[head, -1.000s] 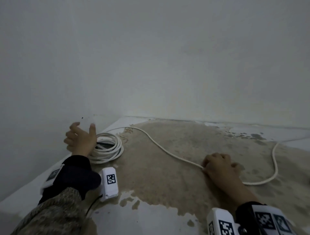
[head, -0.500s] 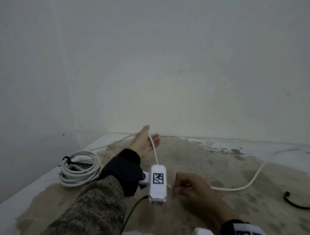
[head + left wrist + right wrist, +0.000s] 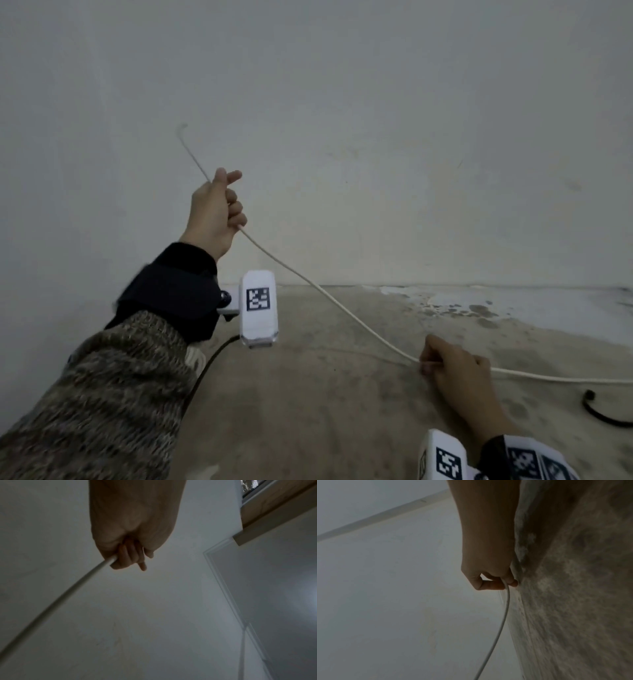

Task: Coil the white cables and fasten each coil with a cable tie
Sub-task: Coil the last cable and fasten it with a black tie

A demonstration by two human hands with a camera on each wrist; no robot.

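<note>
since the earlier head frame the left hand (image 3: 215,209) has risen from low over the floor to the upper left middle of the frame, lifting the white cable (image 3: 329,298) off the ground, and the tied coil that lay at the left edge is now out of view. the right hand (image 3: 455,373) has slid from lower centre to the lower right.

the left hand is raised in front of the wall (image 3: 376,137), its fingers curled round the cable in a loose fist with the thumb up; in the left wrist view the cable (image 3: 56,601) leaves the closed fist (image 3: 130,539) and curves down to the lower left corner. a short free end sticks up past the fist toward the upper left of the head frame and ends in a small bend. the right hand sits low, near the floor (image 3: 342,428), pinching the cable between thumb and fingertips; the right wrist view shows the thumb and fingers (image 3: 491,580) meeting on the cable (image 3: 498,628), which hangs down the middle of that frame.

between the two hands the cable runs as a slanted line from upper left to lower right, clear of the floor. past the right hand it lies on the floor and goes out at the right edge.

a white tagged camera unit (image 3: 258,308) sits on the left wrist over a dark cuff and a knitted sleeve (image 3: 96,404), and another tagged unit (image 3: 445,462) is on the right wrist at the bottom edge. a black cable (image 3: 599,411) lies on the stained floor at the lower right.
</note>
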